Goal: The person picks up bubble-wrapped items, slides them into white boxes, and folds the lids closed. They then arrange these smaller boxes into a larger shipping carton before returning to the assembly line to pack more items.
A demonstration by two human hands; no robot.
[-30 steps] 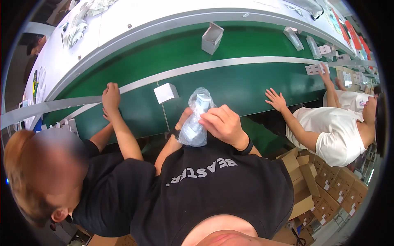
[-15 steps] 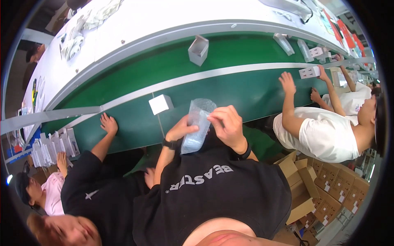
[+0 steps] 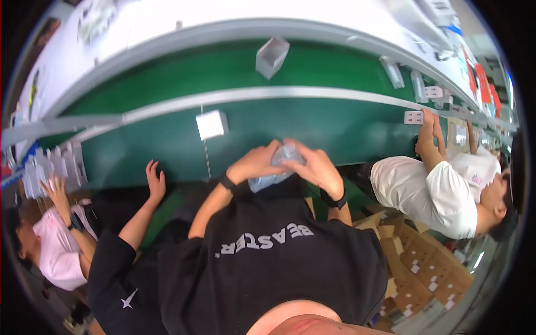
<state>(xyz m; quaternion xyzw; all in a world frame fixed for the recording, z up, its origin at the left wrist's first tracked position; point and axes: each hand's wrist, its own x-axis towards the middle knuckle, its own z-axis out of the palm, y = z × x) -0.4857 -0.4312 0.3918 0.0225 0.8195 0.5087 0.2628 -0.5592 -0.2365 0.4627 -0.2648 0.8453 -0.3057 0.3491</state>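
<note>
In front of my chest I hold a clear bubble-wrap bag (image 3: 269, 181), with its contents hidden by the wrap and my fingers. My left hand (image 3: 255, 162) is closed round its left side. From the other side, my right hand (image 3: 316, 168) grips the bag's upper end, fingers curled over it. Beyond my left hand a closed white box (image 3: 212, 124) sits on the green belt (image 3: 329, 120). Farther off, an open-topped white box (image 3: 272, 58) stands on the far green strip.
Co-workers flank me; one hand at left (image 3: 156, 181) hovers by the belt edge. At right, a person's hand (image 3: 429, 120) touches a white box (image 3: 414, 117). Bubble-wrapped items (image 3: 392, 72) lie at far right. White boxes (image 3: 58, 170) crowd the left end. Cardboard cartons (image 3: 430, 262) are stacked behind right.
Both my hands have closed in round the bag's upper end, and the bag is lower and more covered. The white box shows slightly farther left. The left neighbour's hand lifted off the belt.
</note>
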